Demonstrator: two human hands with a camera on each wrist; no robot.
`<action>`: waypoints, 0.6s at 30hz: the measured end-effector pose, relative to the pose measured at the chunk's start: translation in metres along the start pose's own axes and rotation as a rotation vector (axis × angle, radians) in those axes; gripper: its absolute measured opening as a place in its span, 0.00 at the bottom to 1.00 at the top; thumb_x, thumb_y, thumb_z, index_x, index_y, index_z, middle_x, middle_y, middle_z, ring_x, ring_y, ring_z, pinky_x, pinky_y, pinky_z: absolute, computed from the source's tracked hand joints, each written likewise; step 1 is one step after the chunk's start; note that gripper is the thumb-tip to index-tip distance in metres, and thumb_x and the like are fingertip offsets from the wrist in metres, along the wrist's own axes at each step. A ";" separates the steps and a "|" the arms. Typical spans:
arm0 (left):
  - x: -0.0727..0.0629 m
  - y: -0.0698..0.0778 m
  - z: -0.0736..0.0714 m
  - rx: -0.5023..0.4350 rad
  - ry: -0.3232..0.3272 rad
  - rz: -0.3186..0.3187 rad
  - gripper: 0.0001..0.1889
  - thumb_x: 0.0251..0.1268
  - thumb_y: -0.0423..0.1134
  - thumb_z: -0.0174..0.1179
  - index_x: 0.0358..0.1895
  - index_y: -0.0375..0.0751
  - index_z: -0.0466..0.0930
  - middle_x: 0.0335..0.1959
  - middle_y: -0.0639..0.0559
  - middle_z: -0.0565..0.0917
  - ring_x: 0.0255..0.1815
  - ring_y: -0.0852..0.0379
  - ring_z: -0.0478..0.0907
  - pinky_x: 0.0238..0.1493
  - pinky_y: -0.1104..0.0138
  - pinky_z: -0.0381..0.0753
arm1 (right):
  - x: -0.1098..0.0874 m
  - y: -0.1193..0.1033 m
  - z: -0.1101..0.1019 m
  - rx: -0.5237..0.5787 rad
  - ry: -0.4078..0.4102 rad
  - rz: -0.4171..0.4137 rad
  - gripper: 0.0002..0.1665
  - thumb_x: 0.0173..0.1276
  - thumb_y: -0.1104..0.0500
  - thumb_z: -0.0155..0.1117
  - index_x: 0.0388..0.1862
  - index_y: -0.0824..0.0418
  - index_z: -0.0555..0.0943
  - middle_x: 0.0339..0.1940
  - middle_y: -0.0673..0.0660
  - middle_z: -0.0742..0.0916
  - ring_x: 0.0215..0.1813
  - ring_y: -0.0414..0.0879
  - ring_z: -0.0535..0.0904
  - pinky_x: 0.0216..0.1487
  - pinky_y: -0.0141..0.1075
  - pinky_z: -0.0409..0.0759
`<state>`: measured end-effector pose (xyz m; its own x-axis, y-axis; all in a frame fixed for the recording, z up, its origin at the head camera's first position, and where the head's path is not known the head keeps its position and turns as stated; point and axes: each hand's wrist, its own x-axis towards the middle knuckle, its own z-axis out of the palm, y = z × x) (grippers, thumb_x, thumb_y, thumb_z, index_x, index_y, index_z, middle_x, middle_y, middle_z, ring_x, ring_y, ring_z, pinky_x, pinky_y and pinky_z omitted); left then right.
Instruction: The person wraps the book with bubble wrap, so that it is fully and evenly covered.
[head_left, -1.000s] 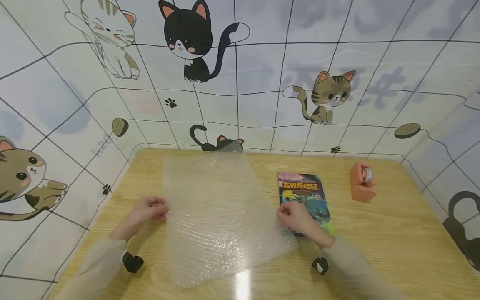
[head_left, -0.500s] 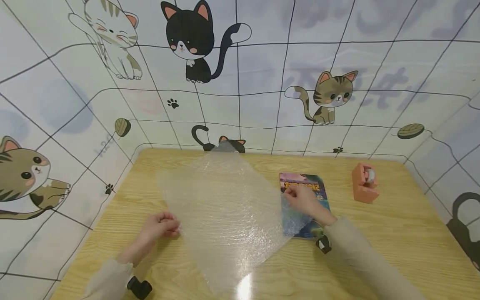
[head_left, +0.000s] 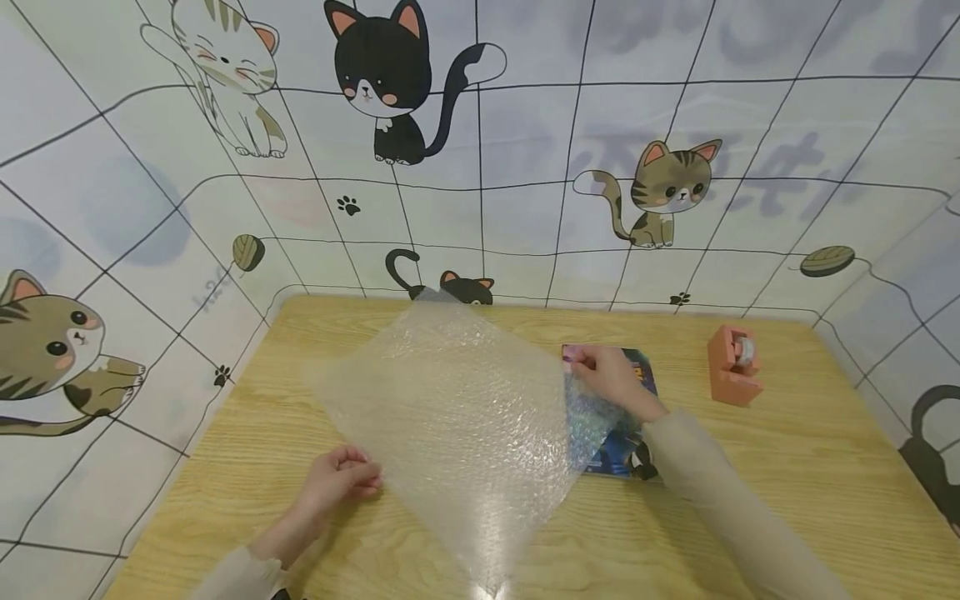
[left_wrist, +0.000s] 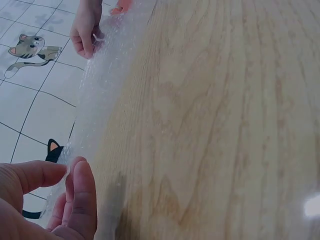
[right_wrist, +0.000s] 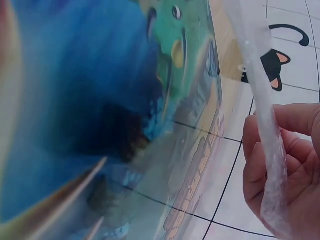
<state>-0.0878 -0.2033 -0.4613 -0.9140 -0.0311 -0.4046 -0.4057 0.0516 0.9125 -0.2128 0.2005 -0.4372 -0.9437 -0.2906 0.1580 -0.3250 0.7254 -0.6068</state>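
Note:
A clear sheet of bubble wrap [head_left: 450, 408] is stretched between both hands above the wooden table, turned so one corner points at the wall and one toward me. My left hand [head_left: 341, 479] pinches its left edge between thumb and fingers, as the left wrist view also shows the hand [left_wrist: 65, 195]. On the opposite edge my right hand [head_left: 611, 379] pinches the sheet, over the upper part of a colourful book [head_left: 618, 450]. The right part of the wrap overlaps that book, which shows through it. Close up, the book [right_wrist: 90, 75] fills much of the right wrist view.
At the right back of the table stands an orange tape dispenser [head_left: 733, 367] with a roll of tape. A cloth wall [head_left: 525, 150] printed with cats closes off the back and sides of the wooden table [head_left: 787, 492].
The bubble wrap has turned anticlockwise into a diamond position. My left hand has come nearer me and to the right, while my right hand has gone away from me, over the book.

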 end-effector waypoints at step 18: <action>-0.011 -0.009 0.010 -0.038 -0.044 -0.005 0.06 0.56 0.24 0.58 0.32 0.31 0.70 0.22 0.49 0.82 0.25 0.58 0.81 0.30 0.69 0.83 | 0.009 0.004 0.000 -0.057 -0.040 0.070 0.09 0.68 0.63 0.58 0.27 0.64 0.78 0.14 0.51 0.73 0.15 0.42 0.62 0.17 0.33 0.60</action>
<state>-0.0741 -0.1937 -0.4659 -0.9116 0.0127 -0.4108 -0.4107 0.0137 0.9117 -0.2227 0.2014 -0.4381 -0.9614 -0.2616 0.0851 -0.2623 0.7788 -0.5698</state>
